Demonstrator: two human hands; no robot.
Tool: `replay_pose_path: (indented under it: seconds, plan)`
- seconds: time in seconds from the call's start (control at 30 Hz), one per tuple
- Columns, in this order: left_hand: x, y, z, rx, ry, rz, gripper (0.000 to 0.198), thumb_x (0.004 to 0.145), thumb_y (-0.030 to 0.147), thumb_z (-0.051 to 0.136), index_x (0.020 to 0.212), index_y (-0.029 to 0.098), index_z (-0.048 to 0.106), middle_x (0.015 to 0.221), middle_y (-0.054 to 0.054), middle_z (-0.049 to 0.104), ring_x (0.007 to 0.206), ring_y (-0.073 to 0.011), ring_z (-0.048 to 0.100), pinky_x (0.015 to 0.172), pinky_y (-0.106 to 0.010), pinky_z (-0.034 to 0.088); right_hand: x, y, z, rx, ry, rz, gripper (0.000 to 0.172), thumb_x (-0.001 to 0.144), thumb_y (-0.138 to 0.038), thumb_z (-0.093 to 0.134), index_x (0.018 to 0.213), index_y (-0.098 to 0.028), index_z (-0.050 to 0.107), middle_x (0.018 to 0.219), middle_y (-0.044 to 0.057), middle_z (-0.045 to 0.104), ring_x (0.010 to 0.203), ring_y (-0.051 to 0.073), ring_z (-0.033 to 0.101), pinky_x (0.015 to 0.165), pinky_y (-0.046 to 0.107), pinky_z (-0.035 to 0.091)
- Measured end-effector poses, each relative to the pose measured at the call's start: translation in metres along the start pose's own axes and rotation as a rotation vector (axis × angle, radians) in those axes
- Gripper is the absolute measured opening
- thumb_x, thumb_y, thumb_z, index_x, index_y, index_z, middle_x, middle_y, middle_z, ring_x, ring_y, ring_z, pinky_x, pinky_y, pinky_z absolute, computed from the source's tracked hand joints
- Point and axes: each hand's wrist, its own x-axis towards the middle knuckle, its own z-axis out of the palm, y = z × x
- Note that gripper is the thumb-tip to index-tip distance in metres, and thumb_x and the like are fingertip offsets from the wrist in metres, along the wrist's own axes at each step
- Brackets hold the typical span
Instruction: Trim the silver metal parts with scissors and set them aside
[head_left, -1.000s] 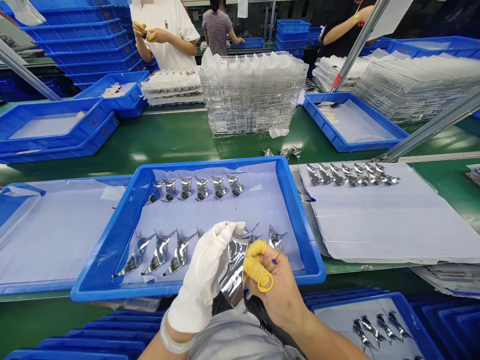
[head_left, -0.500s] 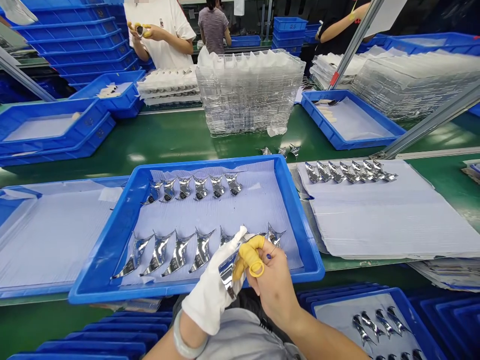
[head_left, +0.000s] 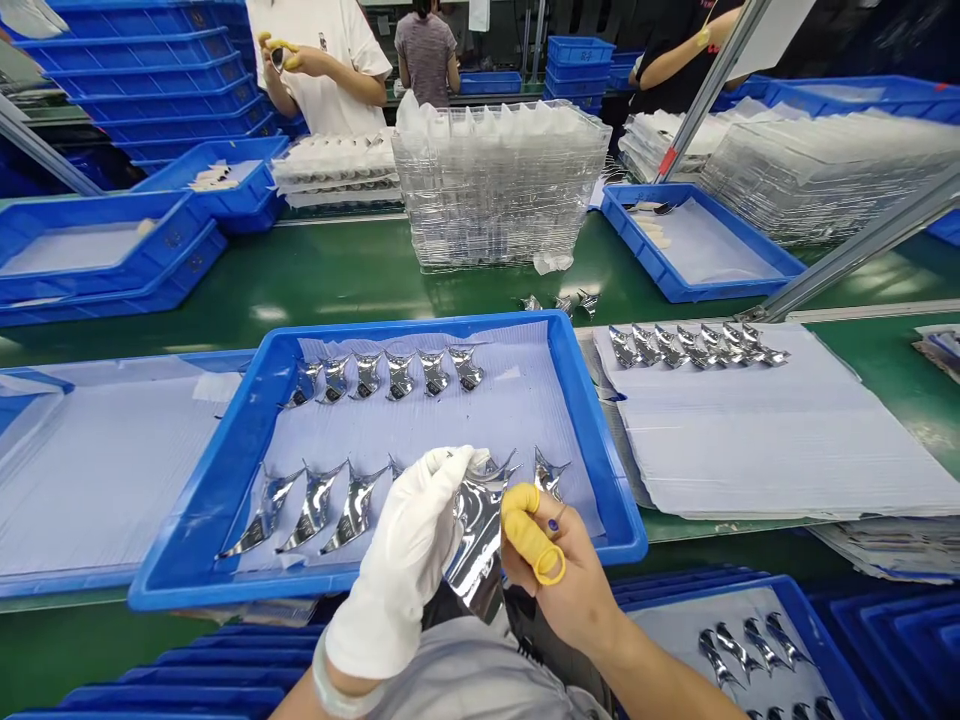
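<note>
A curved, mirror-bright metal-looking part with pointed corners is held over the near edge of a blue tray. My left hand, in a white glove, grips its left side and upper edge. Yellow finger cots cover fingertips of my right hand, whose curled fingers pinch the part's right edge. Its broad glossy face is turned up toward me. Inside the tray, several similar shiny parts form a near row, partly hidden by my glove, and more shiny parts make a far row.
Shiny parts line the far edge of a white paper stack to the right. Beyond stand clear plastic trays and a blue tray. A metal post slants at right. Co-workers are across the bench.
The part has been turned so its broad face shows instead of a narrow side. My left hand has shifted left and rotated; my right hand has moved slightly right.
</note>
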Motion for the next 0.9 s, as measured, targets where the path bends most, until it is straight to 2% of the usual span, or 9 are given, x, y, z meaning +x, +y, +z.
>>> replay_pose_path:
  seconds: [0.07,0.17,0.27,0.37,0.43,0.5,0.6,0.73,0.9]
  plan:
    - [0.004,0.011,0.006,-0.057,0.006,-0.107,0.029,0.087,0.049,0.072,0.097,0.023,0.08,0.102,-0.007,0.081,0.098,-0.0256,0.076,0.09,-0.036,0.061,0.001,-0.001,0.0,0.033,-0.024,0.028,0.04,0.094,-0.05,0.074,0.075,-0.02,0.055,0.053,-0.011,0.038,0.044,0.005,0.021,0.044,0.022,0.018]
    - [0.008,0.014,0.012,-0.102,0.039,-0.2,0.034,0.089,0.051,0.069,0.093,0.019,0.078,0.096,-0.006,0.08,0.086,-0.021,0.074,0.08,-0.031,0.06,0.001,-0.001,-0.001,0.016,-0.022,0.057,0.042,0.087,-0.054,0.08,0.076,-0.02,0.056,0.055,-0.011,0.036,0.046,0.005,0.021,0.044,0.022,0.018]
    - [0.007,0.01,0.011,-0.139,0.102,-0.217,0.032,0.085,0.049,0.076,0.098,0.02,0.079,0.102,-0.006,0.08,0.086,-0.0192,0.074,0.077,-0.028,0.059,0.001,0.0,-0.004,-0.069,0.003,0.055,0.044,0.082,-0.053,0.084,0.074,-0.02,0.057,0.06,-0.009,0.039,0.051,0.006,0.023,0.046,0.022,0.018]
    - [0.004,0.007,0.007,-0.215,0.168,-0.233,0.035,0.077,0.048,0.084,0.098,0.02,0.08,0.103,-0.006,0.081,0.09,-0.0217,0.075,0.079,-0.03,0.061,0.001,0.003,-0.009,-0.128,-0.009,0.036,0.04,0.085,-0.052,0.081,0.077,-0.02,0.059,0.063,-0.008,0.039,0.053,0.008,0.024,0.047,0.023,0.019]
    - [0.002,0.007,0.005,-0.225,0.199,-0.179,0.032,0.074,0.045,0.088,0.094,0.021,0.082,0.102,-0.006,0.082,0.102,-0.0255,0.075,0.091,-0.034,0.06,0.002,0.005,-0.013,-0.158,-0.031,0.023,0.038,0.088,-0.051,0.078,0.077,-0.02,0.06,0.063,-0.008,0.037,0.053,0.008,0.024,0.047,0.023,0.02]
    - [-0.001,0.008,0.005,-0.199,0.208,-0.06,0.022,0.074,0.039,0.089,0.089,0.025,0.083,0.1,-0.004,0.083,0.114,-0.0269,0.072,0.105,-0.039,0.055,0.004,0.006,-0.016,-0.203,-0.043,0.01,0.036,0.091,-0.047,0.075,0.074,-0.02,0.058,0.061,-0.008,0.037,0.052,0.008,0.025,0.048,0.024,0.021]
    - [-0.004,0.012,0.006,-0.137,0.161,0.157,0.016,0.079,0.026,0.085,0.094,0.032,0.083,0.096,0.002,0.083,0.107,-0.0219,0.074,0.115,-0.042,0.048,0.007,0.006,-0.018,-0.309,-0.042,-0.047,0.032,0.093,-0.038,0.072,0.071,-0.02,0.056,0.061,-0.007,0.038,0.054,0.009,0.028,0.05,0.024,0.024]
    - [-0.004,0.016,0.006,-0.109,0.131,0.348,0.036,0.082,0.015,0.081,0.106,0.041,0.081,0.092,0.008,0.081,0.09,-0.0151,0.073,0.118,-0.042,0.045,0.005,0.001,-0.015,-0.542,-0.03,-0.263,0.029,0.097,-0.024,0.065,0.07,-0.021,0.054,0.062,-0.007,0.043,0.055,0.01,0.034,0.051,0.023,0.028]
    - [0.004,0.006,0.002,-0.145,0.077,0.335,0.041,0.085,0.014,0.078,0.114,0.042,0.078,0.086,0.009,0.08,0.078,-0.0131,0.072,0.119,-0.047,0.045,-0.003,-0.004,-0.013,-1.011,-0.041,-0.733,0.015,0.101,-0.016,0.058,0.089,-0.022,0.063,0.071,-0.002,0.064,0.06,0.013,0.053,0.057,0.025,0.04]
